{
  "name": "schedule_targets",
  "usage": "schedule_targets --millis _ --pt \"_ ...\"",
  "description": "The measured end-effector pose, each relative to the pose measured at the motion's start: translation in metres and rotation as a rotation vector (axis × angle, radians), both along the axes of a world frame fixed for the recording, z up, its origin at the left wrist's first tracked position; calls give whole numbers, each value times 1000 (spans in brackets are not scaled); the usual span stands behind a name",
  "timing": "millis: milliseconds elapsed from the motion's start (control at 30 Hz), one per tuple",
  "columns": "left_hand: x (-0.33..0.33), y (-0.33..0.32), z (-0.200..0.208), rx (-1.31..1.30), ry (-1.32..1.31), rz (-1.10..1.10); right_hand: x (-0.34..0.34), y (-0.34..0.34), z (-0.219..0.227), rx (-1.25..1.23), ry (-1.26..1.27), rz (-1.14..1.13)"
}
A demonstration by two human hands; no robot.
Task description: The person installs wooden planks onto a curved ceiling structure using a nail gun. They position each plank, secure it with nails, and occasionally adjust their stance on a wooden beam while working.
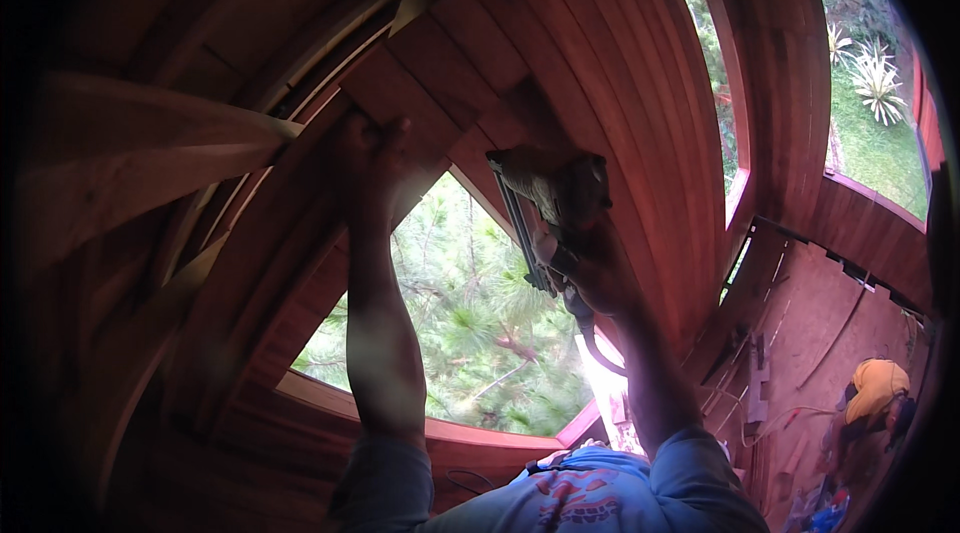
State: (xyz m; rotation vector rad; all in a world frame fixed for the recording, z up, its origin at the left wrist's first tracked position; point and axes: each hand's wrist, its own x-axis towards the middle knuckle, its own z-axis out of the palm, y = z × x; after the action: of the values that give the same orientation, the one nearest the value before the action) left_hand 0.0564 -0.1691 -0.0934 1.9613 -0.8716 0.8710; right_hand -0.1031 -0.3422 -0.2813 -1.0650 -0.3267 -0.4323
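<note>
My right hand (590, 268) is closed around the handle of a nail gun (555, 193), a dark tool with a long slim magazine and a hose at its lower end. Its head is up against the reddish wooden planks (560, 63) above a window opening. My left hand (375, 158) is raised to the left of the tool, at the lower edge of a short wooden plank (405, 93). Its fingers look bent against that plank, though deep shadow hides most of them.
Trees show through the window opening (470, 323) between my arms. Curved wooden beams (150, 153) project at the left. Far below at right, a person in an orange top (875, 393) bends over a reddish floor (815, 313) with a hose across it. Tall window openings (880, 123) stand at upper right.
</note>
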Motion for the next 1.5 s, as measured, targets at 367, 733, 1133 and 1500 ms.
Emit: schedule_targets --millis 367,733,1133,1500 --pt "2 0 -4 -2 -10 23 1 3 -8 124 -53 1" --pt "1 3 -2 -28 212 -27 -1 1 -16 51 -18 -18" --pt "-13 -6 -3 -96 114 -34 1 -1 -16 9 1 47" --pt "-14 -7 -3 -112 144 -31 17 -1 10 5 -168 46"
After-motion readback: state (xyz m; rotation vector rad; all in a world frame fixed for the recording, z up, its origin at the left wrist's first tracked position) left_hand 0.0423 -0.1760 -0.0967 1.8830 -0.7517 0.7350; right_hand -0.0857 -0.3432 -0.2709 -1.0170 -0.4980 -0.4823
